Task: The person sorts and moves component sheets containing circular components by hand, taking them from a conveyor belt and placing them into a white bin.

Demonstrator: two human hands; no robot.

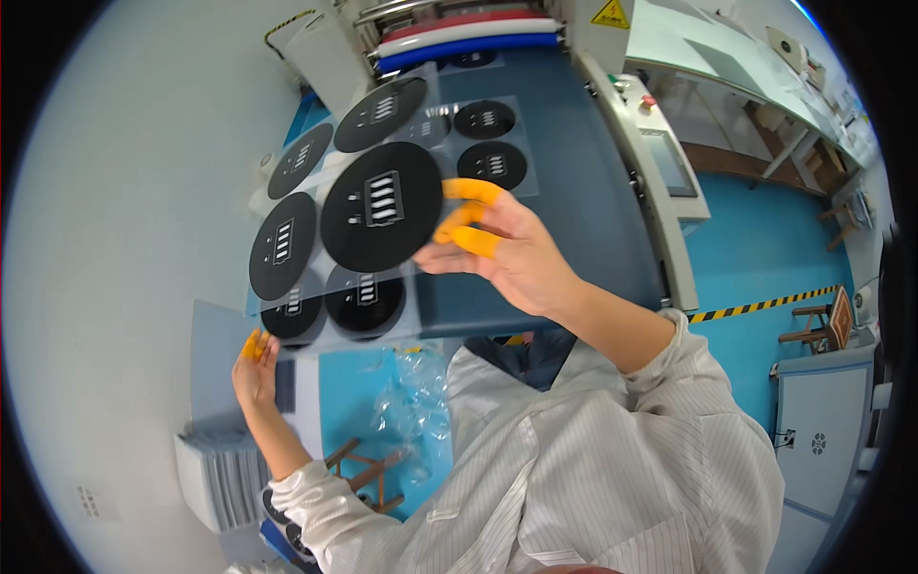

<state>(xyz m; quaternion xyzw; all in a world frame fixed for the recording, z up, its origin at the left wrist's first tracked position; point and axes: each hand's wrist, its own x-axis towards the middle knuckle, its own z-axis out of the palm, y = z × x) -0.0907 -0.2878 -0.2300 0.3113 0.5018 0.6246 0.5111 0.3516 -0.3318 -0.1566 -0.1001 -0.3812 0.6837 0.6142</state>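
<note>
A clear plastic sheet with several large black discs (382, 208), each marked with white bars, is tilted above the left part of the dark conveyor belt (574, 230). My right hand (516, 251), wearing orange finger cots, pinches its right edge beside the nearest large disc. Lower left, my left hand (254, 377), also in orange finger cots, has its fingers closed at a lower corner of the sheet stack. More black discs (364, 304) show beneath the raised sheet. Another clear sheet with smaller-looking black discs (492, 166) lies flat on the belt farther back.
Blue, white and red rollers (469, 45) cross the belt's far end. A control panel (665, 158) with a red button stands along the right side. Crumpled clear plastic (413, 407) and a wooden stool (368, 474) are below the belt; a stack of grey sheets (225, 478) sits lower left.
</note>
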